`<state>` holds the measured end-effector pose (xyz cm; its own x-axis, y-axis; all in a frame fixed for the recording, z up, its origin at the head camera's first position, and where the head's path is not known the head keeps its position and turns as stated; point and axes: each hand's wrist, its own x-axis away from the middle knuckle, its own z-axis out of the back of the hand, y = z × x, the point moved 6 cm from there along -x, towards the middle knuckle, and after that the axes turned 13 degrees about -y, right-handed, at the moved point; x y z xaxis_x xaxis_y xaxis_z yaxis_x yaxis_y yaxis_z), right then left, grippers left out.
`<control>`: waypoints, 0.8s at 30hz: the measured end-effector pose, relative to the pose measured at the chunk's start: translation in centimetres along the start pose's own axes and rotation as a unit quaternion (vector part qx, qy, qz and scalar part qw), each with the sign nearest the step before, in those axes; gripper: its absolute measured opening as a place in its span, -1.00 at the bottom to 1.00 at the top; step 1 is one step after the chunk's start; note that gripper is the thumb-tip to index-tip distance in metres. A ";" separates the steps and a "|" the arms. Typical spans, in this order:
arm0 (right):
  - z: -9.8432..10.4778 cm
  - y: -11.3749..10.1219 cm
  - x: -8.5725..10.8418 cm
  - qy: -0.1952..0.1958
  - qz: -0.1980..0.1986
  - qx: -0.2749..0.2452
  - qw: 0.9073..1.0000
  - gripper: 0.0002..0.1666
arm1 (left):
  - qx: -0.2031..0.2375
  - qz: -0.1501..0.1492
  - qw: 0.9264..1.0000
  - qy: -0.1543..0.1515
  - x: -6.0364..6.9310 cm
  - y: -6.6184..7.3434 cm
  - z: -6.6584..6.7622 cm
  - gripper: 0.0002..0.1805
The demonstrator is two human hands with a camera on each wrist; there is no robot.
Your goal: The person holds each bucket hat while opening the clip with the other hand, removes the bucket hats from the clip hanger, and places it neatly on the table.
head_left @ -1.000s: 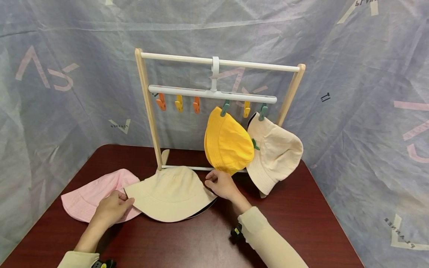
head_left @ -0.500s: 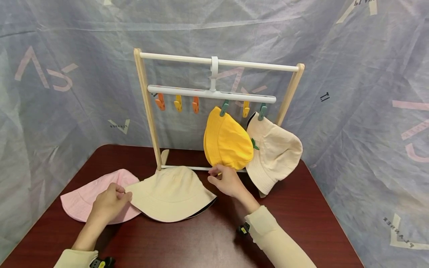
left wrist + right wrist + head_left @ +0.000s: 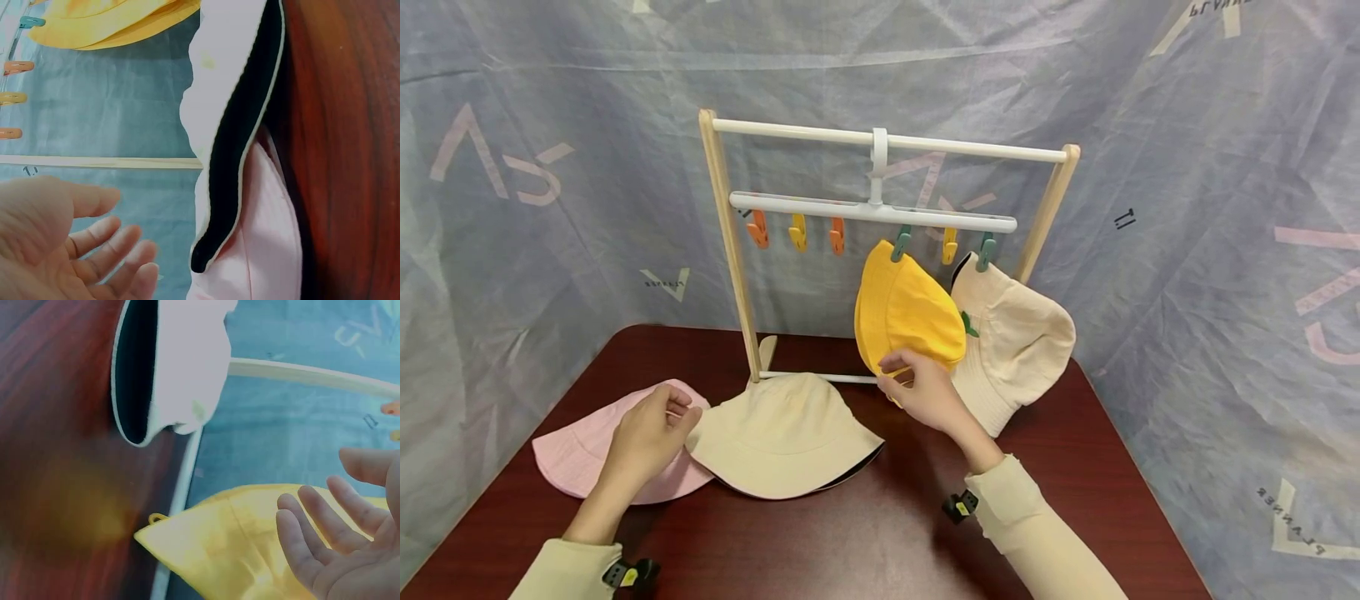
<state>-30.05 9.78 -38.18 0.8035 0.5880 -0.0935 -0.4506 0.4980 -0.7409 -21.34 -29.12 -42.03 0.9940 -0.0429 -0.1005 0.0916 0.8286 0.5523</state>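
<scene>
The left hand (image 3: 651, 433) is above the pink hat (image 3: 580, 450), by the left tip of a cream bucket hat (image 3: 786, 437) on the table. In the left wrist view the left hand (image 3: 81, 244) has loosely bent fingers with nothing in them, apart from the cream hat (image 3: 219, 81). The right hand (image 3: 928, 392) is in front of the lower part of the yellow hat (image 3: 917, 308), which hangs from a green clip (image 3: 901, 243). In the right wrist view the right hand (image 3: 350, 537) holds nothing, its fingers spread beside the yellow hat (image 3: 219, 537).
A wooden-sided rack (image 3: 730, 242) carries a white hanger bar (image 3: 820, 205) with orange, yellow and green clips. Another cream hat (image 3: 1015, 333) with a green leaf hangs at the right from a green clip (image 3: 986, 252). The dark red table (image 3: 820, 550) has a grey cloth behind it.
The left hand has let go of the cream hat's left tip and risen slightly. The right hand has moved up and right, in front of the yellow hat. The hats have stayed nearly in place.
</scene>
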 end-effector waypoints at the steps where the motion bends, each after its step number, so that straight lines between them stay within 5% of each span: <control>1: 0.3 -0.2 0.1 0.003 0.003 0.000 1.000 -0.65 | -0.002 -0.005 1.000 0.005 -0.1 0.2 0.1 -0.79; 24: 4.7 -2.6 0.9 0.039 0.032 -0.002 0.999 -0.57 | 0.016 -0.104 0.993 0.045 -2.7 4.2 1.4 -0.77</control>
<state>-29.99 12.05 -33.20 0.8006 0.5674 -0.1925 -0.5008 0.4572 -0.7350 -23.55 -26.26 -38.29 0.9442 -0.1598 -0.2879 0.2976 0.7884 0.5384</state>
